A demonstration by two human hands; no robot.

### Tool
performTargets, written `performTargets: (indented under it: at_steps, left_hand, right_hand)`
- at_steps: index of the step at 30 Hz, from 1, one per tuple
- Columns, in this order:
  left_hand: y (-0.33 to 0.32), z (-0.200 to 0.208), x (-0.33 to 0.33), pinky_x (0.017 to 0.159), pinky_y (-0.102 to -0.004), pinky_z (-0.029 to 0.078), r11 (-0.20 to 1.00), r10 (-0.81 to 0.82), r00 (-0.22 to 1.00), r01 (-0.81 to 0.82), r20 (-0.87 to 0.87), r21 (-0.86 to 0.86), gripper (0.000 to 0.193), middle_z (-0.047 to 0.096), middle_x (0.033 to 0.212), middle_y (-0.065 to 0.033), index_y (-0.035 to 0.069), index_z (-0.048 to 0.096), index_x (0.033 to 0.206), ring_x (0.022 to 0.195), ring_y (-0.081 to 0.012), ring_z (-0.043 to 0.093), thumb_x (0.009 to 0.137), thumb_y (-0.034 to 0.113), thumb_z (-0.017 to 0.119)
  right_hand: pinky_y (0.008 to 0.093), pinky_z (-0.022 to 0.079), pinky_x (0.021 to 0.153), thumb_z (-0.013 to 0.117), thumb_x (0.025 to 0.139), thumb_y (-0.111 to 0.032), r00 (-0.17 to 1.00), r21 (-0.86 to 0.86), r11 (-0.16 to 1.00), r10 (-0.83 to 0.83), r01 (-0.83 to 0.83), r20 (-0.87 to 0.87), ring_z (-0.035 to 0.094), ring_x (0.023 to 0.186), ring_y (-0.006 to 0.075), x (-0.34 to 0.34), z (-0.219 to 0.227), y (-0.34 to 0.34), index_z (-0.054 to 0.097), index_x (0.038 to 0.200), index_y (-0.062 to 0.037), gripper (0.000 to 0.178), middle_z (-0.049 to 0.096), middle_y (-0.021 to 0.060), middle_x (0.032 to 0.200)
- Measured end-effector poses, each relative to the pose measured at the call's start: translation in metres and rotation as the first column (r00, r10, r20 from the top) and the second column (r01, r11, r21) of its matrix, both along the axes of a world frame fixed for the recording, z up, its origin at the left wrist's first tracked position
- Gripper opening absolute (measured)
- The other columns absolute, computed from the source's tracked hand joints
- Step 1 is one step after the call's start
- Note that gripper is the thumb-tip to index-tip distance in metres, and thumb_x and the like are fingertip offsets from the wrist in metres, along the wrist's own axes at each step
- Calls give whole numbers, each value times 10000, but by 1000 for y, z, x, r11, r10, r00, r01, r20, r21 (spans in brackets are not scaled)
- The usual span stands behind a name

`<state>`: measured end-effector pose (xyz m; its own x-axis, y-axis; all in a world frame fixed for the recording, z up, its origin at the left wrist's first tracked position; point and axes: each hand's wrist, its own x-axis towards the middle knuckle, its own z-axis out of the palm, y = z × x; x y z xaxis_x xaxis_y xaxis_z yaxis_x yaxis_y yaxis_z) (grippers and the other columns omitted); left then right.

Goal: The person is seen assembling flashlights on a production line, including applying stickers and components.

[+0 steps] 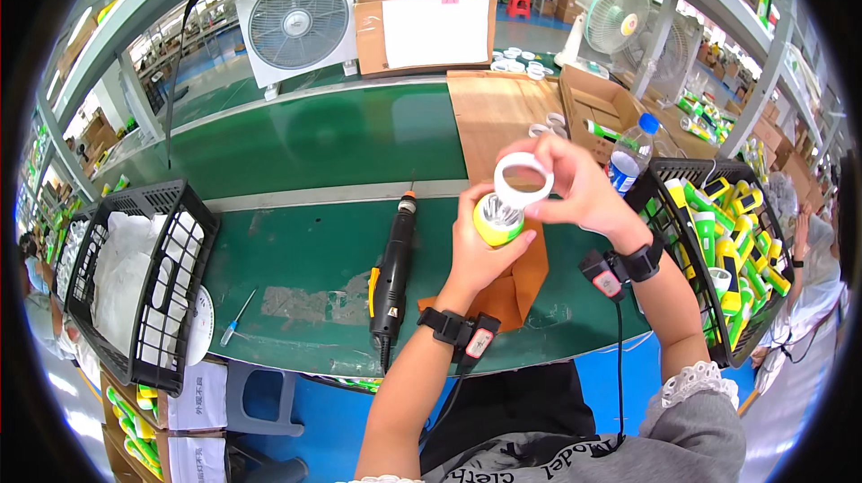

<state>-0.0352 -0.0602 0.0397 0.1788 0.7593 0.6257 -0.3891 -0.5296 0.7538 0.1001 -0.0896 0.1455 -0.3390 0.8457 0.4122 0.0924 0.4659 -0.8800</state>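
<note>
My left hand (485, 250) is wrapped round a yellow and green flashlight (499, 223), its shiny reflector end facing up. Between the thumb and fingers of my right hand (570, 185) is a white ring (509, 200), held just above the flashlight's head. Whether ring and flashlight touch, I cannot tell. Under my left hand lies a brown cardboard piece (521, 290) on the green worktable (296, 241). A black electric screwdriver (392, 276) with a yellow lever lies left of my hands.
A black crate (664, 223) of yellow and green flashlights stands at right, a black crate (148, 353) with white wrapped parts at left. A bottle (631, 155), an open carton (597, 97) and loose white rings (549, 126) are beyond my right hand. A small screwdriver (237, 320) lies at left.
</note>
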Motion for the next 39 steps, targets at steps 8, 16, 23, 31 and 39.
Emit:
performTargets:
  at_steps: [8, 16, 23, 31, 39]
  left_hand:
    - [-2, 1, -2, 741, -277, 468, 998, 48, 995, -50, -89, -26, 453, 615, 893, -96, 12, 500, 999, 834, -145, 601, 614, 100, 723]
    - [-3, 6, -4, 798, -282, 445, 994, -11, 991, -4, -132, -111, 521, 589, 974, -65, 14, 478, 1072, 898, -132, 562, 617, 111, 711]
    - [0, 1, -3, 762, -281, 470, 998, 51, 992, -55, -118, -38, 508, 628, 908, -92, 14, 495, 1064, 854, -167, 615, 622, 129, 719]
    - [-4, 9, -4, 785, -269, 448, 993, -42, 989, 25, -141, -118, 468, 599, 950, -66, 6, 493, 1040, 878, -132, 568, 636, 98, 712]
    - [-4, 12, -6, 730, -279, 477, 995, 102, 971, -100, -214, 20, 414, 636, 861, -102, 0, 525, 967, 795, -167, 621, 636, 129, 737]
  right_hand:
    - [325, 378, 898, 690, 607, -121, 880, 141, 990, -47, -23, 473, 519, 981, 188, -9, 15, 2, 491, 925, -48, 382, 557, 88, 1037]
    - [350, 432, 833, 675, 580, -119, 639, 195, 948, 12, -253, 769, 547, 940, 291, -15, 40, 11, 552, 1052, -47, 493, 569, 110, 996]
    - [348, 452, 788, 672, 558, -142, 558, 174, 928, 42, -329, 829, 564, 894, 301, -22, 45, 19, 569, 988, -16, 460, 586, 138, 946]
    - [361, 454, 642, 681, 615, -257, 309, 149, 982, -107, -115, 945, 591, 745, 294, -35, 55, 10, 583, 889, -62, 350, 609, 125, 783]
    - [391, 447, 587, 656, 644, -365, 112, 367, 928, -359, -64, 927, 590, 655, 309, -41, 51, 4, 593, 820, -65, 353, 594, 141, 642]
